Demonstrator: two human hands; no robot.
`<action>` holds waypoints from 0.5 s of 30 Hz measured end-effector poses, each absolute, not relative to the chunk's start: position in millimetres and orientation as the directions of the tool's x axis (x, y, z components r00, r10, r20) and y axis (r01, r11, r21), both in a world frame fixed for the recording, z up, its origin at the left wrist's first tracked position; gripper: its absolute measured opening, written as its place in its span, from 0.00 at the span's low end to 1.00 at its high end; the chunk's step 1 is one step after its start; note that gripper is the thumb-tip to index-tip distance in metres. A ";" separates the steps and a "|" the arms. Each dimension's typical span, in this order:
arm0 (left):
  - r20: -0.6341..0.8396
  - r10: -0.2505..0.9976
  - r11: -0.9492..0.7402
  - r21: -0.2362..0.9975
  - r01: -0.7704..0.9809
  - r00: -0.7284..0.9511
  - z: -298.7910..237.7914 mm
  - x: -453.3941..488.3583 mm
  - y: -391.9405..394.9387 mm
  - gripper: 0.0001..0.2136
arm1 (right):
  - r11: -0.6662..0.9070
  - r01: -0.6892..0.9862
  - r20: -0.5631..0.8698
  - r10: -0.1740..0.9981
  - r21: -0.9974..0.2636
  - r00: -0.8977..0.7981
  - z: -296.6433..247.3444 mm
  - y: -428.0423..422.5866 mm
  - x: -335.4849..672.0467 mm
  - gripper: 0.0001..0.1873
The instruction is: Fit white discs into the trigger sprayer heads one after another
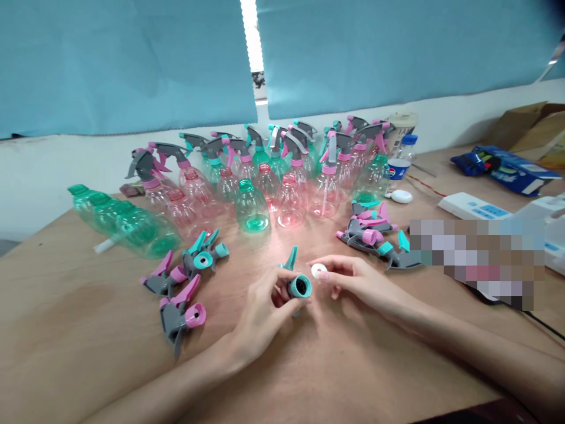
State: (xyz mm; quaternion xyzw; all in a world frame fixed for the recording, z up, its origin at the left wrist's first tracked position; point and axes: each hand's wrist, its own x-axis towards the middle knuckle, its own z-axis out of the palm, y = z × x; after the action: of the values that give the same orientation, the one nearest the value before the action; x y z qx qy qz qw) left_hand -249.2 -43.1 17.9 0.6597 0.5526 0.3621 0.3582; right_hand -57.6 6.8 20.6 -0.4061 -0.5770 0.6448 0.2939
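Currently in the left hand: the left hand (267, 297) is pinching a turquoise-collared spray head (301, 287) between thumb and fingers, in front and to the right of the open green bottle (252, 206); its dark mouth is facing the camera.
Right hand: the right hand (353, 280), farther right of that bottle, is pinching a white ring (315, 270) between thumb and fingertip, apart from the collar.
Spray heads: loose spray heads (195, 316) are lying front-left of the bottle, pale inside, perhaps with rings already seated; a loose heap (359, 232) is lying to its right.
Topped bottles: behind and right of it, topped bottles (330, 189) are wearing trigger heads, apparently finished.
Open bottles: headless pink bottles (289, 203) are standing beside it, and green bottles (141, 229) are leaning or lying well left, seemingly waiting; the work is looking partway.
Contents: one topped pink bottle is holding a pale tube (323, 203); no liquid is clearly showing.
Drinks: a blue cup (398, 169), contents hidden, is standing well right of it.
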 end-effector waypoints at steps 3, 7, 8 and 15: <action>0.073 0.989 -0.124 0.878 0.463 0.127 17.6 -249.4 -43.1 0.08 | -0.076 0.102 -0.116 0.872 -0.992 -0.475 24.4 7.5 -53.8 0.16; 0.066 0.986 -0.128 0.882 0.453 0.151 14.4 -251.5 -41.8 0.08 | -0.084 0.034 -0.090 0.882 -0.996 -0.463 26.9 5.0 -54.4 0.16; 0.065 0.986 -0.130 0.882 0.454 0.156 13.6 -252.0 -41.5 0.08 | -0.090 0.012 -0.085 0.877 -0.996 -0.473 27.3 4.1 -55.2 0.16; 0.069 0.982 -0.141 0.885 0.444 0.174 12.9 -252.1 -41.1 0.09 | -0.091 -0.040 -0.058 0.856 -0.995 -0.514 29.8 -1.0 -57.5 0.13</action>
State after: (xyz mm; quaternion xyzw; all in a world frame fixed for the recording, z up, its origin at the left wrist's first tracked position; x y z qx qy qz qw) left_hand -252.1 -41.1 12.9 0.6662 0.5353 0.3559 0.3782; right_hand -57.5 -1.0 29.8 -0.3521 -0.5792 0.6494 0.3447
